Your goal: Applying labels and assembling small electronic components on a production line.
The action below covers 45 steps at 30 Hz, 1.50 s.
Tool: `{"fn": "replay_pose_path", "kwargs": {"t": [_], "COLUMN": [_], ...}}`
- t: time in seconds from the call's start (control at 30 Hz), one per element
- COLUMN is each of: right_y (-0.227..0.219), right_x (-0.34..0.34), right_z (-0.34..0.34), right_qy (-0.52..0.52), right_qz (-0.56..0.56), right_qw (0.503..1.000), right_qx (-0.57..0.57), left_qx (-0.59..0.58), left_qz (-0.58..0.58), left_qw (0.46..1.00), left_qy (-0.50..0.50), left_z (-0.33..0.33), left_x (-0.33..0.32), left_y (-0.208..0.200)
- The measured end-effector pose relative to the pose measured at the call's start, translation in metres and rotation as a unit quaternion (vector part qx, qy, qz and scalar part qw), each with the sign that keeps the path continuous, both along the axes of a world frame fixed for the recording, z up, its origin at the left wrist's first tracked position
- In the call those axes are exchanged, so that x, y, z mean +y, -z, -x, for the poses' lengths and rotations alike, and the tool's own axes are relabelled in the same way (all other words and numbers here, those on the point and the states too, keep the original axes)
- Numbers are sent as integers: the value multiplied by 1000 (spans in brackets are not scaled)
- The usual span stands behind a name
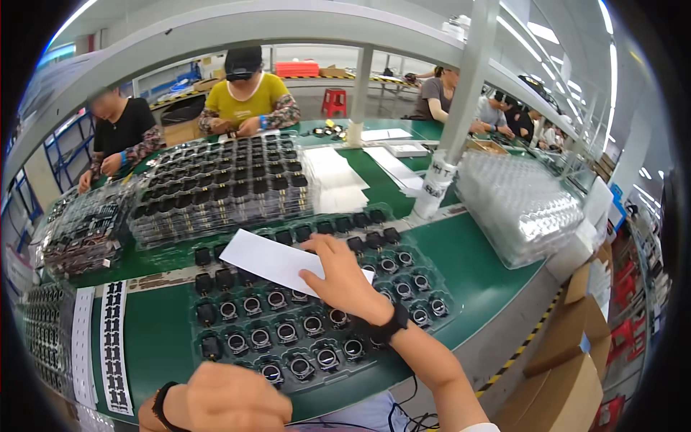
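My right hand (335, 279) lies over a blank white strip (260, 261), its fingers spread and thumb apart. The strip slants across a clear plastic tray (205, 367), covering some of its pockets. Rows of small black parts (205, 313) sit in the tray, several showing round, ring-edged faces like the round-faced part (286, 332). Near the tray's front left edge is my left hand (234, 396), smeared by motion. Its fingers are curled in, and anything inside them is hidden. Both wrists wear dark bands.
Stacked trays of black parts (223, 183) stand at the back left. A printed strip sheet (115, 345) lies left; white sheets (335, 176) lie behind. Empty clear trays (518, 201) are piled right of a post (464, 86). Co-workers sit across the green table (489, 288); cardboard boxes (554, 381) stand right.
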State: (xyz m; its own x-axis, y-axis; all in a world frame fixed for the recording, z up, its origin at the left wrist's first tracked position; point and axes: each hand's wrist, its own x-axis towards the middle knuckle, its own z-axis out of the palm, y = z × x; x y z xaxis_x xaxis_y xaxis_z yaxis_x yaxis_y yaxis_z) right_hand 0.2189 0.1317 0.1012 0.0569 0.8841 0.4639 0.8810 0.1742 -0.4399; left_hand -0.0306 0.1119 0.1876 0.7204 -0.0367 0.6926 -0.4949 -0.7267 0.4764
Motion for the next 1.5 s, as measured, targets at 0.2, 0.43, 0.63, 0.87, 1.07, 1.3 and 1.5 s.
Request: {"fn": "replay_pose_path", "kwargs": {"t": [0.2, 0.43, 0.63, 0.87, 1.07, 1.3, 1.5], "right_y": [27, 15, 23, 7, -9, -11, -10], "right_x": [-7, -2, 0, -3, 0, -16, -14], "right_z": [-12, -15, -27, -26, -5, 28, 31], "right_qy": [110, 49, 58, 16, -65, -139, -193], "right_qz": [-7, 165, -11, -71, -206, -263, -237], "right_qw": [981, 979, 993, 986, 957, 954, 944], "right_qx": [-159, -108, -104, 148, 193, -28, -122], "left_qx": [177, 271, 63, 58, 113, 77, -26], "left_qz": [76, 483, 775, 819, 775, 692, 701], "left_qw": [979, 830, 627, 559, 614, 715, 706], "left_qy": [-71, -62, -57, -113, -100, -64, -98], "left_z": [-19, -30, -31, -33, -33, -44, -37], "left_x": [29, 57, 90, 93, 71, 61, 78], "left_y": [9, 33, 79, 88, 70, 62, 68]}}
